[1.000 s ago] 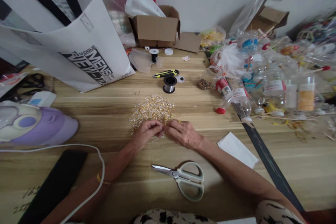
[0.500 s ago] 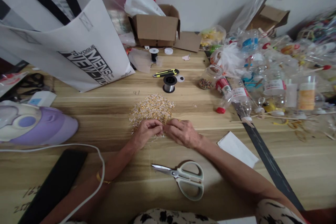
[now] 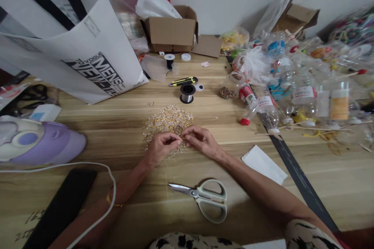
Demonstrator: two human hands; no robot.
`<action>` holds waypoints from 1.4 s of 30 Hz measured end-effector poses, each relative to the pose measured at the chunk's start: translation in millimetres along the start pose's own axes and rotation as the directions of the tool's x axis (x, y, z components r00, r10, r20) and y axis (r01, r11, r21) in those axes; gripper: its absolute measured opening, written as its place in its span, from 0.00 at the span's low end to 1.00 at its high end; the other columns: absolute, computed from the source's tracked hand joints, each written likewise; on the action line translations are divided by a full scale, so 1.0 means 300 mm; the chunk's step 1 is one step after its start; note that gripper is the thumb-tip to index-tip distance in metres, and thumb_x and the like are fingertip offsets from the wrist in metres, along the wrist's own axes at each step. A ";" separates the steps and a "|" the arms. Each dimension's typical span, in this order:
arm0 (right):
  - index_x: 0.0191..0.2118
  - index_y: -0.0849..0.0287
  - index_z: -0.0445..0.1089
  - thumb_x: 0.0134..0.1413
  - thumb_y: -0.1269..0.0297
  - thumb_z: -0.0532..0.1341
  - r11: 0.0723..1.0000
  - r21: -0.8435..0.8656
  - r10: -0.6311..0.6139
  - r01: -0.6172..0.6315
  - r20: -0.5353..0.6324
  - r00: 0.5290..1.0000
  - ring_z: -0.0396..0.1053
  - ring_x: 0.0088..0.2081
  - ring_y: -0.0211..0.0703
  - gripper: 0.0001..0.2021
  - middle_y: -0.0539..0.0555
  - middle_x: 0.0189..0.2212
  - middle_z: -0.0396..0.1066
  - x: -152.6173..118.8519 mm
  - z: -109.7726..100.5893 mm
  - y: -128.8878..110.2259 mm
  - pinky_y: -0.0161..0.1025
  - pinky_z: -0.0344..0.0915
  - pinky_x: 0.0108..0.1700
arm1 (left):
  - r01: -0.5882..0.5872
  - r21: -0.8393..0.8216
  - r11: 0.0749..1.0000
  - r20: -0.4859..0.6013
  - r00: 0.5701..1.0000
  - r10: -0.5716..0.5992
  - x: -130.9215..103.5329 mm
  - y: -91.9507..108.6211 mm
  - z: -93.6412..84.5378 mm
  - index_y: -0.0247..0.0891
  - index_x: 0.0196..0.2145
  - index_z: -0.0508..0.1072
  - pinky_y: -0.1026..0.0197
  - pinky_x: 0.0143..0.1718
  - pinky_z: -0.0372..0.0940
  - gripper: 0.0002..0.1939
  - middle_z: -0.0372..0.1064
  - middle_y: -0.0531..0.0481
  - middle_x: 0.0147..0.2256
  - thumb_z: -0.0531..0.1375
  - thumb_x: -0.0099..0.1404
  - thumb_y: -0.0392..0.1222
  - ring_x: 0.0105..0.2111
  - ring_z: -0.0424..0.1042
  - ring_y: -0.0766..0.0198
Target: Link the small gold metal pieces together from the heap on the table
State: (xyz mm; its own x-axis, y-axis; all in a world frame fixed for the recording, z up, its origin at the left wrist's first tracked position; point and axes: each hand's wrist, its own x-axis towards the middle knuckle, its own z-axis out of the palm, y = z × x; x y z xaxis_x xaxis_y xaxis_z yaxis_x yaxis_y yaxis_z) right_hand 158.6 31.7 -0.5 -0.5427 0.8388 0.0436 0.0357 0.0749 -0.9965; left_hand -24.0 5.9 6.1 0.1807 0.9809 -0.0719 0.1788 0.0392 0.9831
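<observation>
A pile of tiny gold and silver pieces (image 3: 168, 118), too small to name, lies on the wooden table. At its near edge my left hand (image 3: 162, 146) is closed in a pinch, thumb against forefinger. My right hand (image 3: 201, 140) faces it from the right, also pinching, its fingertips almost touching the left ones. Whatever is between the fingers is too small to make out. Scissors (image 3: 201, 196) with pale handles lie nearer my body, blades slightly apart and pointing left. Beyond the pile stands a spool of fine wire (image 3: 187, 93).
A utility knife (image 3: 183, 81) and a dark spool (image 3: 169, 61) lie farther back. Plastic bottles (image 3: 304, 97) crowd the right side beside a jar of beads (image 3: 229, 89). At left are a white bag (image 3: 99, 46), a purple-and-white appliance (image 3: 49, 142), its cord and a black phone-like slab (image 3: 62, 206).
My right hand has turned and its fingers have lifted and opened out somewhat from the left fingertips. My left hand stays nearly in place. The view has shifted slightly.
</observation>
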 end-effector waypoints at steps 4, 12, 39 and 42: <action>0.40 0.62 0.67 0.54 0.56 0.61 0.972 0.212 0.081 -0.100 0.098 0.992 0.67 0.25 0.34 0.14 0.50 0.25 0.69 0.007 0.003 0.014 0.29 0.64 0.25 | -0.091 0.120 0.989 -0.008 0.996 0.093 -0.004 0.004 0.006 0.33 0.25 0.75 0.67 0.25 0.59 0.06 0.71 0.50 0.22 0.60 0.55 0.39 0.23 0.66 0.68; 0.38 0.64 0.68 0.51 0.57 0.64 0.933 0.329 0.100 -0.143 0.143 0.985 0.70 0.26 0.35 0.14 0.51 0.24 0.71 0.015 0.004 0.033 0.29 0.66 0.25 | -0.339 0.320 0.885 0.028 0.937 0.348 -0.003 0.004 0.010 0.36 0.26 0.75 0.65 0.27 0.60 0.05 0.69 0.49 0.24 0.59 0.57 0.34 0.24 0.66 0.67; 0.33 0.64 0.72 0.45 0.60 0.67 0.929 0.306 0.185 -0.208 0.103 0.977 0.67 0.22 0.32 0.13 0.49 0.21 0.70 0.024 0.003 0.028 0.28 0.66 0.23 | -0.582 0.445 0.681 0.018 0.766 0.642 0.000 -0.028 0.012 0.35 0.30 0.73 0.66 0.31 0.66 0.05 0.71 0.48 0.28 0.58 0.58 0.29 0.28 0.70 0.67; 0.32 0.64 0.71 0.45 0.59 0.67 0.939 0.269 0.198 -0.216 0.090 0.976 0.66 0.21 0.31 0.13 0.48 0.20 0.69 0.025 0.002 0.022 0.29 0.66 0.23 | -0.577 0.465 0.671 0.016 0.764 0.646 -0.001 -0.031 0.011 0.35 0.30 0.73 0.66 0.31 0.66 0.05 0.71 0.48 0.28 0.58 0.58 0.30 0.29 0.70 0.67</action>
State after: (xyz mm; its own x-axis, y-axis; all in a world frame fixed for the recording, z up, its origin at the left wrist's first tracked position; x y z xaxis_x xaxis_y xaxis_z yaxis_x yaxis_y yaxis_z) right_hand 154.2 38.1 -6.7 -0.5981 0.7850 -0.1615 -0.0748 -0.2553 -0.9640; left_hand -22.4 4.7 -3.6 0.2688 0.7712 0.5771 0.4650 -0.6286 0.6234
